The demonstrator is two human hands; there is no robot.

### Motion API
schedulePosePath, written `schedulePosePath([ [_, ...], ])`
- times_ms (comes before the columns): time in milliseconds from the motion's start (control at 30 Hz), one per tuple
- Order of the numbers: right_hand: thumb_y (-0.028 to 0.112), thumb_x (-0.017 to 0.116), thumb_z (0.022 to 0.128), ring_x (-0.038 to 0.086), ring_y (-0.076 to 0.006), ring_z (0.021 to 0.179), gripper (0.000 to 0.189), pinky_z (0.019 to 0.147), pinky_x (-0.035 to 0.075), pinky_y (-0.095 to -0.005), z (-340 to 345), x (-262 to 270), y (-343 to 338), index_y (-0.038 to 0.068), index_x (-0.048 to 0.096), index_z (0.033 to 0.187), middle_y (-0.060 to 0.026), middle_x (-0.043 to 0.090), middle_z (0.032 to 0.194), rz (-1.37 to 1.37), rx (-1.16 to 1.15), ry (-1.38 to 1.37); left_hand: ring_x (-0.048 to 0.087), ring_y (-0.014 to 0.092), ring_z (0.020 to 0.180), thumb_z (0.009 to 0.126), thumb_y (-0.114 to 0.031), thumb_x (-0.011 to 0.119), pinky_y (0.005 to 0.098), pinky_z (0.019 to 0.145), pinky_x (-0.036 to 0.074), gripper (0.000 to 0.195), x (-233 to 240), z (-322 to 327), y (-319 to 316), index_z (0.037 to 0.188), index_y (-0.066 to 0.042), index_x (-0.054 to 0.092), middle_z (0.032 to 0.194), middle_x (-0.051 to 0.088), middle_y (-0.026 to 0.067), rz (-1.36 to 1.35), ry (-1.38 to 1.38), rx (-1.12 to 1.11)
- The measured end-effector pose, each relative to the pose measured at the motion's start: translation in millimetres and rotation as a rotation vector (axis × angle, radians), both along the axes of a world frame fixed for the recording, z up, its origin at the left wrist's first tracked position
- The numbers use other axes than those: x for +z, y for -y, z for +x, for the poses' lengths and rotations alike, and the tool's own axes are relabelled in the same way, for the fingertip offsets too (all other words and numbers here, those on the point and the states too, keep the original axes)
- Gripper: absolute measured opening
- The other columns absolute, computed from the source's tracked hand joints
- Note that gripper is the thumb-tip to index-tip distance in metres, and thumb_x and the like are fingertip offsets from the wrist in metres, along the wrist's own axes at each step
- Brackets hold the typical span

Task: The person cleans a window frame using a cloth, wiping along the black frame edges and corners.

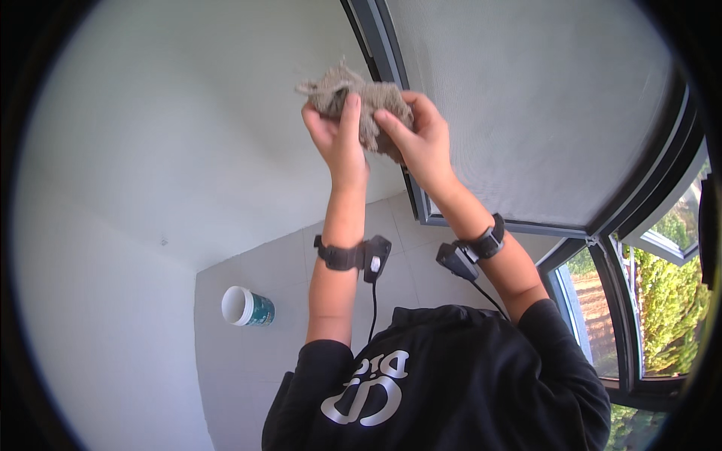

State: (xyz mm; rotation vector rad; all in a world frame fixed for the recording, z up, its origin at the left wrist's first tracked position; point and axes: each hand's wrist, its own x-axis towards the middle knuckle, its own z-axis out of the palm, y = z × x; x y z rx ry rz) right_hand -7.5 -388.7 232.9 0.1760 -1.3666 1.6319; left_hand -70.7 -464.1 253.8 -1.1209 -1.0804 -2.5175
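A bunched grey-brown cloth [366, 107] with frayed edges is held up between both hands at the top of the view. My left hand [341, 135] grips its left part, thumb on the near side. On the right part, my right hand [424, 132] presses with the thumb in front and the fingers behind. Behind the cloth runs the dark metal frame [389, 45] of a screened panel [524, 107]. Whether the cloth touches that frame I cannot tell.
A white and teal bucket [248, 307] stands on the grey tiled floor [287, 265] at lower left. Plain pale walls [169, 141] rise on the left. Windows [660, 304] with dark frames line the right. Black strapped devices [352, 256] with cables sit on both forearms.
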Motion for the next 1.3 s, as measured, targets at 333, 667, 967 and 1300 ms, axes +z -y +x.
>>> schedulePosePath([
  [333, 0.019, 0.065, 0.088, 0.054, -0.0095, 0.093, 0.036, 0.085, 0.043, -0.0259, 75, -187, -38, 0.005, 0.050, 0.118, -0.0023, 0.059, 0.099, -0.120, 0.488, 0.651, 0.051, 0.022, 0.117, 0.094, -0.017, 0.053, 0.0394, 0.098, 0.040, 0.031, -200, 23, 59, 0.121, -0.003, 0.048, 0.123, 0.054, 0.0116, -0.150, 0.518, -0.366],
  [667, 0.017, 0.069, 0.086, 0.055, -0.0060, 0.080, 0.021, 0.070, 0.045, -0.0220, 128, -226, -35, 0.006, 0.055, 0.097, 0.0008, 0.059, 0.087, -0.310, 0.450, 0.717, 0.051, 0.024, 0.116, 0.088, -0.012, 0.044, 0.0382, 0.102, 0.037, 0.039, -229, 48, 25, 0.125, 0.002, 0.048, 0.122, 0.055, 0.0129, -0.460, 0.589, -0.685],
  [967, 0.012, 0.073, 0.076, 0.060, -0.0171, 0.078, 0.029, 0.070, 0.049, -0.0311, 191, -237, -41, 0.005, 0.051, 0.095, -0.0071, 0.061, 0.083, 0.057, -0.116, 0.747, 0.055, 0.019, 0.108, 0.091, -0.026, 0.060, 0.0363, 0.088, 0.047, 0.047, -249, 95, -13, 0.130, -0.004, 0.045, 0.118, 0.056, 0.0072, -1.113, 0.574, -0.757],
  [1300, 0.032, 0.063, 0.089, 0.058, -0.0128, 0.073, 0.033, 0.068, 0.048, -0.0305, 303, -290, -59, 0.001, 0.061, 0.100, -0.0056, 0.064, 0.078, -0.390, -0.372, 0.900, 0.054, 0.021, 0.112, 0.086, -0.002, 0.043, 0.0355, 0.096, 0.044, 0.047, -271, 182, -85, 0.133, 0.000, 0.038, 0.124, 0.053, 0.0125, -1.019, 0.465, -1.155],
])
